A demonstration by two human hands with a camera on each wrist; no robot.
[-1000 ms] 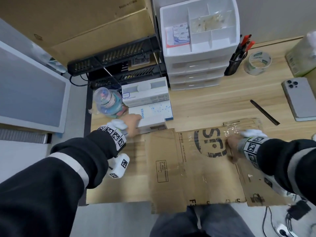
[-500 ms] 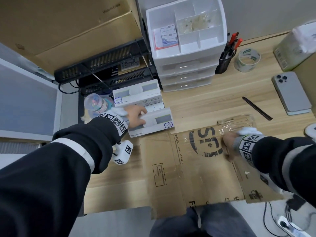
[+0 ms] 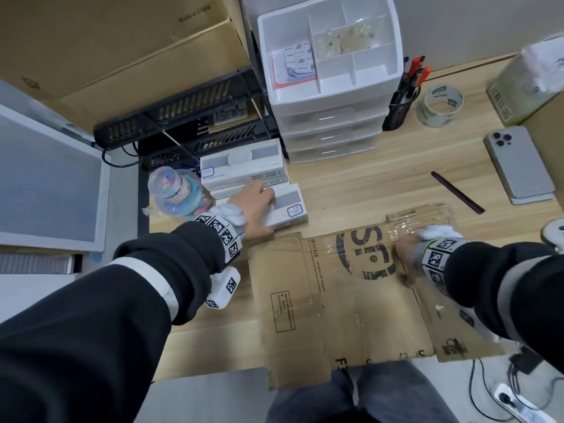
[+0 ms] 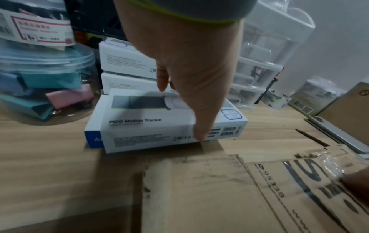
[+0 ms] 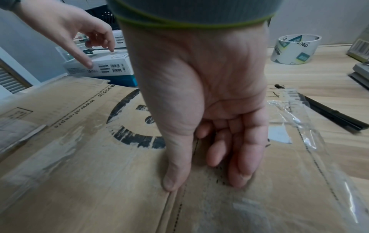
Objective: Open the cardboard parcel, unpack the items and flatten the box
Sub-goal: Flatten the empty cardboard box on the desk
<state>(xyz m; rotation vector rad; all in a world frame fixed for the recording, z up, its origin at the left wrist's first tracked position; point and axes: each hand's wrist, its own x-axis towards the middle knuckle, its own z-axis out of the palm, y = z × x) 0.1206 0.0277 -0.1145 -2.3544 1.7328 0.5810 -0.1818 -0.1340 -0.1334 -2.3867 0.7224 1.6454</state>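
The right hand point(image 5: 201, 100) presses its thumb and straight fingers point(image 5: 245, 157) onto the flattened cardboard box point(image 5: 83, 165) on the wooden worktop point(image 5: 319, 78). Behind, the left hand point(image 5: 66, 26) has its thumb against a white item box point(image 5: 107, 67). A tape roll point(image 5: 295, 48) stands far right.

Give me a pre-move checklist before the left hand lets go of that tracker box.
1. Cardboard box flattened on the desk: ok.
2. Right hand pressing the cardboard down: ok.
3. Left hand gripping the PICO Motion Tracker box, thumb on its front face: ok.
4. Tracker box seated on the blue-edged box beneath: ok, though offset.
5. Tracker box clear of the cardboard edge: ok.
6. Clear jar touching the boxes: cannot tell.
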